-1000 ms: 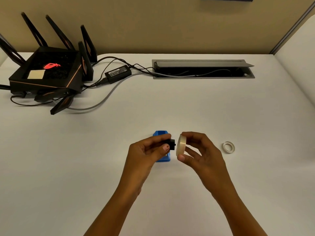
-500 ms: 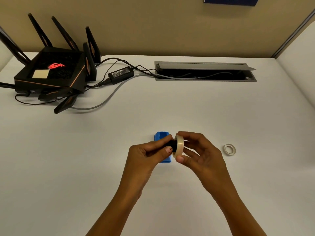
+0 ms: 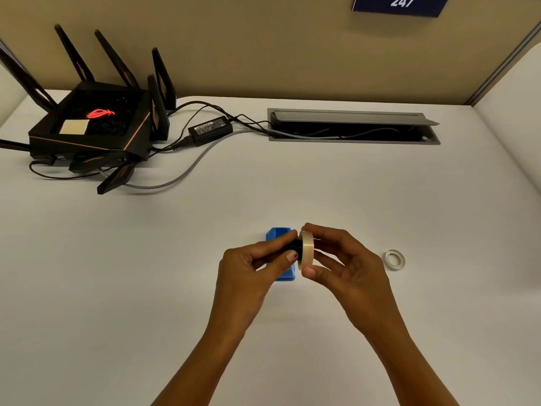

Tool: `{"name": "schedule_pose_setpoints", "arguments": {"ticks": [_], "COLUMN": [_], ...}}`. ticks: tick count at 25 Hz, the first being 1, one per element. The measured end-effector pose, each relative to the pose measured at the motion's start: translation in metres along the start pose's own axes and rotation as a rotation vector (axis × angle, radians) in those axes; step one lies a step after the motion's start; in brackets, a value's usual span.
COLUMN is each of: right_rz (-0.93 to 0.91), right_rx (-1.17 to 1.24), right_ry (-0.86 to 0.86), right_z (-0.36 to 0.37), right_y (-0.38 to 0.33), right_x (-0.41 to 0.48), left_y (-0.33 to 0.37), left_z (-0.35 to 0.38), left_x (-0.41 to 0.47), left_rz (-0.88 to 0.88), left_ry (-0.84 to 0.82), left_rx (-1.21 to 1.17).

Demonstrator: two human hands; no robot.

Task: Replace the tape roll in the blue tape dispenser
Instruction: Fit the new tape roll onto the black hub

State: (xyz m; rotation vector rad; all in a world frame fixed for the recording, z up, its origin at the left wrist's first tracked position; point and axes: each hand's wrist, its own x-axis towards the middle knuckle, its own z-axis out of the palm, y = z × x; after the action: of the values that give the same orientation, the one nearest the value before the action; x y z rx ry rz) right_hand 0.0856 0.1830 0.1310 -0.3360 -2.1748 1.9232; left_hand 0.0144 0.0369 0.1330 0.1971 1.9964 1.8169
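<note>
The blue tape dispenser (image 3: 279, 234) stands on the white desk, mostly hidden behind my left hand (image 3: 248, 271). That hand pinches a small black spindle (image 3: 293, 245) between thumb and fingers. My right hand (image 3: 344, 268) grips a full cream tape roll (image 3: 306, 249) on edge, thumb below and fingers above. The spindle's end sits in the roll's centre hole. A thin, nearly spent clear tape ring (image 3: 394, 259) lies flat on the desk to the right of my right hand.
A black router (image 3: 93, 127) with tall antennas stands at the back left, with a power adapter (image 3: 210, 131) and cables trailing across the desk. An open grey cable tray (image 3: 354, 127) is set into the desk at the back. A partition wall runs behind.
My hands have come together: the gap between the spindle and the tape roll has closed, and the spindle end now sits inside the roll. The camera has tilted slightly.
</note>
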Motion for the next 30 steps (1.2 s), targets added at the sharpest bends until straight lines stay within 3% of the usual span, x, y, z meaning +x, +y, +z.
{"name": "schedule_pose_setpoints", "arguments": {"ticks": [19,30], "right_rz": [-0.007,0.003], "right_rx": [0.067,0.042], "right_ry": [0.009,-0.015], "right_z": [0.013,0.014], "right_y": [-0.004,-0.004], "right_x": [-0.001,0.0], "left_y": [0.002,0.004], "left_z": [-0.004,-0.008], "left_x": [0.001,0.0], "left_rz": [0.13,0.084], "left_ry": [0.077,0.116], "left_rx": [0.044,0.113]}}
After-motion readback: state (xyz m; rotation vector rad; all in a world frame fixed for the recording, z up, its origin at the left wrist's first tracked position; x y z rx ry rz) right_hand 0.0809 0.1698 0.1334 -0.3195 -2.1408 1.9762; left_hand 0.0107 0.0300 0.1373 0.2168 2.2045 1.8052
